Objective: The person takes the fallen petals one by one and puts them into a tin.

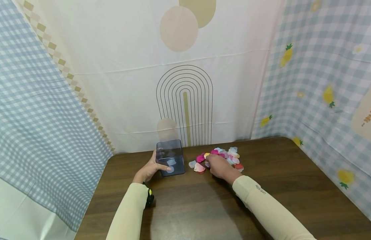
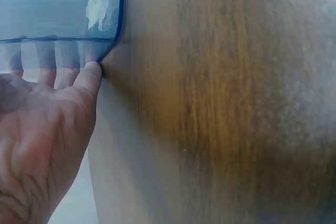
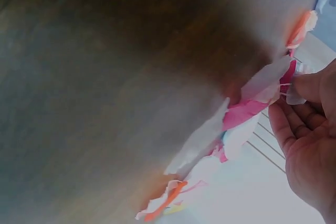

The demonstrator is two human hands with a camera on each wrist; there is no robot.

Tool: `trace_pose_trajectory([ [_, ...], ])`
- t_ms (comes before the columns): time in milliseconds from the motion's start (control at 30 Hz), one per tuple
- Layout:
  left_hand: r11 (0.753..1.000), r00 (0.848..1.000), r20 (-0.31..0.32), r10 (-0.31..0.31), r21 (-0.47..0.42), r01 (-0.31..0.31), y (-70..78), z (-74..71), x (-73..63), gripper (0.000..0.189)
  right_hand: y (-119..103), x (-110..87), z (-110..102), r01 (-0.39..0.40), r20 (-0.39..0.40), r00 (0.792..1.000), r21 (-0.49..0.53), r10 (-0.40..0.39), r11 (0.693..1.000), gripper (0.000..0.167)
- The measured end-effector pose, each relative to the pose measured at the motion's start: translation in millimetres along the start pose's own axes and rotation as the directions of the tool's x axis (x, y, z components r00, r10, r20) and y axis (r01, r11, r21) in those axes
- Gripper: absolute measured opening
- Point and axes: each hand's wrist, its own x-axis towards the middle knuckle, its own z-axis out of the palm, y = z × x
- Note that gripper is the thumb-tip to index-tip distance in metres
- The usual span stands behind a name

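A clear, bluish plastic box (image 1: 179,163) stands on the table toward its far side, with a couple of pale petals (image 1: 171,162) showing in it. My left hand (image 1: 149,170) grips its left side, thumb over the near part; in the left wrist view the fingers show through the clear wall. To the right lies a loose heap of artificial flower petals (image 1: 233,155) in pink, white, pale blue, yellow and red. Over the heap's left part, my right hand (image 1: 219,166) pinches a whitish, translucent petal (image 3: 296,95) between thumb and fingers. The hand partly hides the petals beneath it.
The dark wooden table (image 1: 188,203) meets a printed curtain (image 1: 128,110) right behind the box and petals. Checked cloth hangs at both sides. A dark band (image 1: 150,197) circles my left wrist.
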Motion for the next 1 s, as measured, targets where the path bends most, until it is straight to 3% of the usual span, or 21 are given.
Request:
trace_pose_trajectory([
  [233, 1.0, 1.0, 0.012, 0.018, -0.014, -0.018, -1.0, -1.2, 1.4, 0.133, -11.1, -0.7, -9.3, 0.066, -0.077, 0.995, 0.053, -0.062, 0.996, 0.011],
  [467, 1.0, 1.0, 0.002, 0.013, -0.005, -0.013, 2.9, 0.5, 0.1, 0.132, -38.0, -6.2, -25.6, 0.129, -0.168, 0.979, 0.066, -0.116, 0.989, 0.003],
  [700, 1.0, 1.0, 0.006, 0.002, 0.003, -0.002, 4.4, 2.3, -1.6, 0.133, -54.1, -17.0, -29.9, 0.275, -0.279, 0.927, 0.05, -0.251, 0.96, 0.004],
  [833, 1.0, 1.0, 0.005, 0.02, 0.001, -0.02, 3.0, 2.6, -1.0, 0.131, -55.6, -19.7, -27.6, 0.31, -0.311, 0.907, 0.037, -0.284, 0.95, 0.005],
  [1000, 1.0, 1.0, 0.0, 0.026, 0.0, -0.026, 1.7, 2.1, -0.9, 0.13, -57.2, -18.0, -26.2, 0.296, -0.295, 0.917, 0.055, -0.268, 0.954, 0.004],
])
